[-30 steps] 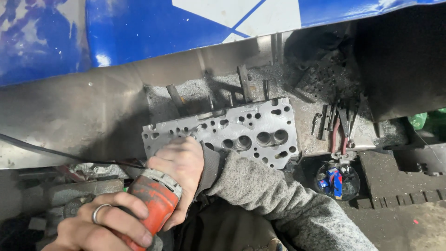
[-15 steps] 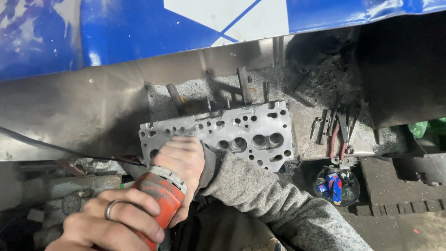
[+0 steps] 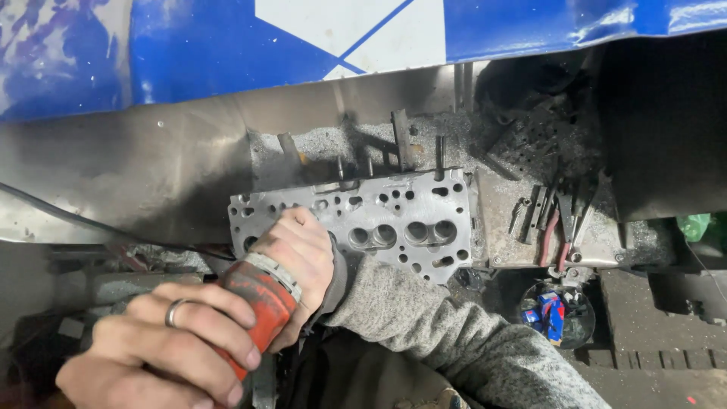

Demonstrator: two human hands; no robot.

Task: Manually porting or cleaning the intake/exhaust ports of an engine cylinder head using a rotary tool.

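Head view, looking down. Left hand with a ring on one finger, wrapped around the rear of a red power tool, fingers clenched over its body. Right hand, grey knit sleeve behind it, gripping the front end of the same tool and pressed against the lower left part of a grey metal cylinder head. Working tip of the tool hidden under the right hand; cannot tell what touches the metal.

Cylinder head lying flat on a dusty metal counter, pale face up, dotted with small holes and two pairs of larger round openings right of the right hand. Several dark studs upright just behind the head. Right of the head, a row of hand tools, among them red-handled pliers, resting on a small ledge. Below those, lower right of the head, a round dark container with blue and red bits inside. Black cable running in from far left of the head toward the tool. Blue and white panel well behind the head, across the top.
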